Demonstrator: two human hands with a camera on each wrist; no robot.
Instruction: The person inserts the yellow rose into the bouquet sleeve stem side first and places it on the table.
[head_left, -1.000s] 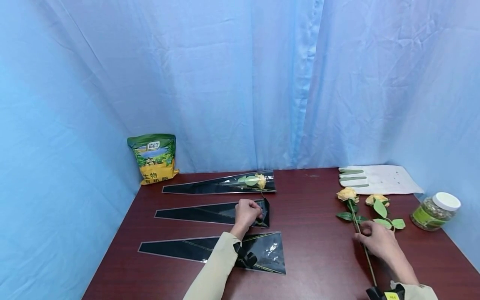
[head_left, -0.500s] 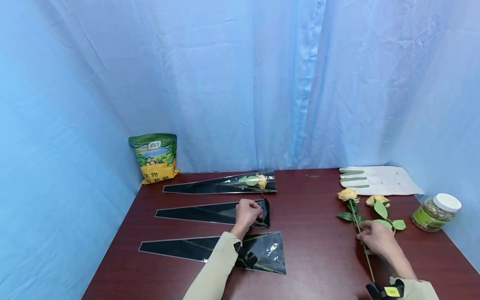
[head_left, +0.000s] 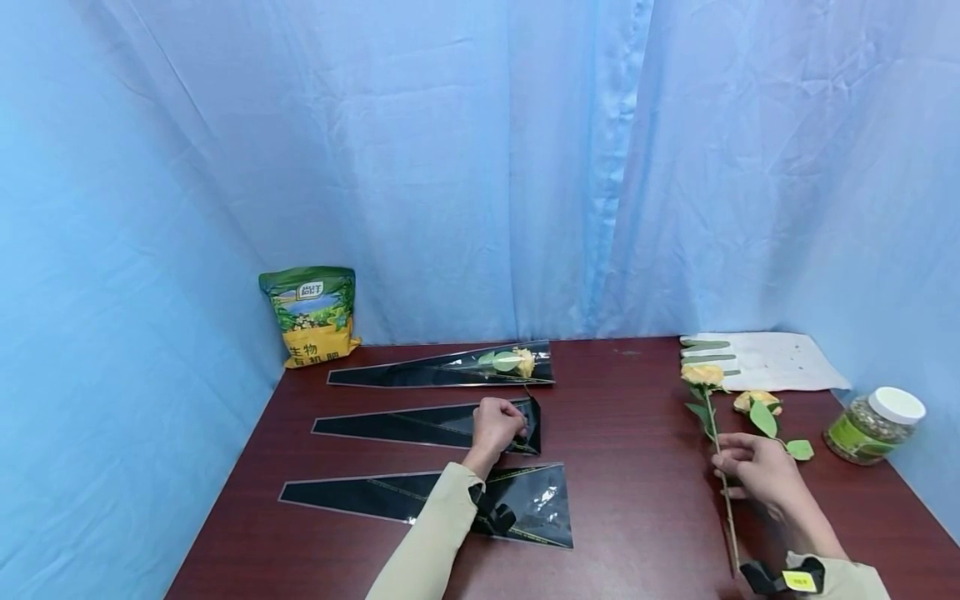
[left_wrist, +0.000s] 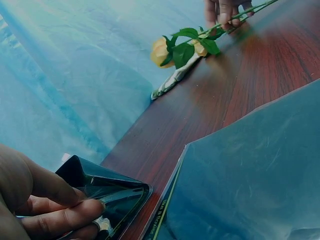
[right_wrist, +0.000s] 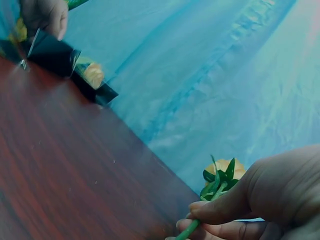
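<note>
My left hand [head_left: 495,429] pinches the clear film at the wide end of the middle black flower sleeve [head_left: 397,425]. In the left wrist view that sleeve's mouth [left_wrist: 117,187] gapes beside the fingers. Between the thumb and fingers of my right hand [head_left: 761,473] is the green stem of a yellow rose [head_left: 703,376], its bloom pointing away from me. The right wrist view shows this rose [right_wrist: 227,170] just past the thumb. A second yellow rose [head_left: 756,402] lies to the right of it, its stem partly hidden by the right hand.
A filled sleeve with a rose [head_left: 523,363] lies at the back, and a flat black sleeve [head_left: 536,504] lies in front under the left forearm. Around the edges are a fertilizer bag [head_left: 313,317], a white-and-green glove [head_left: 772,361] and a white-lidded jar [head_left: 873,425].
The right hand has lifted the rose and shifted it slightly right, away from the second rose's leaves; its stem has turned a little. The left hand keeps its place on the middle sleeve.
</note>
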